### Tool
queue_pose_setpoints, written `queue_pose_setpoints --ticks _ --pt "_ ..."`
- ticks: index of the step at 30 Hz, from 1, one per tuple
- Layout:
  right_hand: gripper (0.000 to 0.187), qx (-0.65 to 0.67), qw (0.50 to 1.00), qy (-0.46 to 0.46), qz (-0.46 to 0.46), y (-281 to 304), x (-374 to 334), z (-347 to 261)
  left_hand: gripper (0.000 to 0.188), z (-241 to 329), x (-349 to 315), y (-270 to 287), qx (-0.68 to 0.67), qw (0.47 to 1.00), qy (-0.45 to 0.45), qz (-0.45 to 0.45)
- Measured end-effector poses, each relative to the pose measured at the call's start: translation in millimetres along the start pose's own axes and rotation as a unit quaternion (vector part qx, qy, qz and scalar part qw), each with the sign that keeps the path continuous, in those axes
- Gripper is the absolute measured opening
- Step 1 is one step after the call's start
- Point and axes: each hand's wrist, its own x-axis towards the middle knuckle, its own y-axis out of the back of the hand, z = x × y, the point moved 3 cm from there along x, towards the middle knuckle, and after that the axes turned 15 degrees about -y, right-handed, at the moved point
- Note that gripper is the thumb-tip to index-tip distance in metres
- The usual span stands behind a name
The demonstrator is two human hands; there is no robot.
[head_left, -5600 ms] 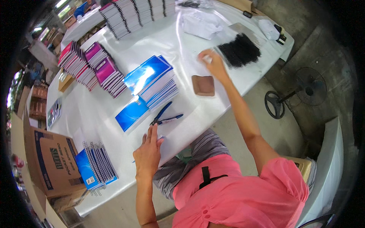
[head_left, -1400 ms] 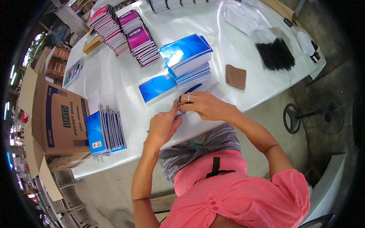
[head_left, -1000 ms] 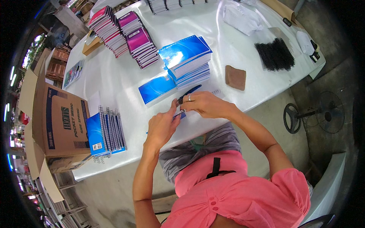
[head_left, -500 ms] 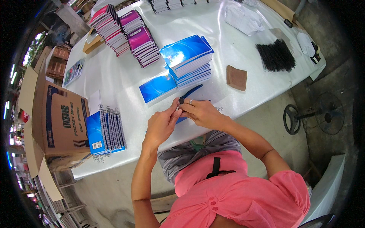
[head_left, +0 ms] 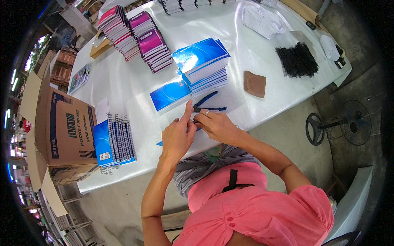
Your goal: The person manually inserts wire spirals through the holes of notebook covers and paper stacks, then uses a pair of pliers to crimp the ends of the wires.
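Note:
My left hand (head_left: 179, 134) and my right hand (head_left: 214, 124) meet at the table's near edge, over a blue-covered notebook (head_left: 159, 144) that they mostly hide. My left index finger points up and away while the thumb and other fingers close around the notebook. The right fingertips, one finger wearing a ring, are pinched beside the left thumb on something small and dark that I cannot make out. Just beyond them lies a pair of pliers (head_left: 206, 98) with dark blue handles spread. A flat blue notebook (head_left: 170, 95) rests farther off, against a stack of loose blue notebooks (head_left: 205, 61).
Spiral-bound blue notebooks (head_left: 117, 141) stand at left by an open cardboard box (head_left: 72, 127). Purple (head_left: 154, 43) and red (head_left: 117, 28) notebook stacks are at the back. Rightward lie a brown pad (head_left: 254, 84), black wire coils (head_left: 297, 59) and a white bundle (head_left: 262, 20).
The pliers show more fully now, both handles in sight. My hands have come slightly nearer to me, and the left index finger has straightened upward. A loose coil end right of my right hand is no longer visible.

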Motion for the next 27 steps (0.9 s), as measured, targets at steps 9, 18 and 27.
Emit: queue_pose_setpoints --ticks 9,18,27 --pt "0.018 0.012 1.000 -0.028 -0.005 10.3 3.9 -4.7 0.055 0.2 -10.7 15.3 0.131 0.975 0.046 -0.173" --pt "0.046 -0.117 0.991 -0.030 -0.064 87.4 20.6 79.2 0.052 1.7 -17.7 24.4 0.067 0.983 -0.021 -0.172" --pt "0.060 0.134 0.896 -0.253 -0.339 142.3 44.1 85.1 0.078 -2.0 -23.2 11.0 0.101 0.984 -0.086 -0.120"
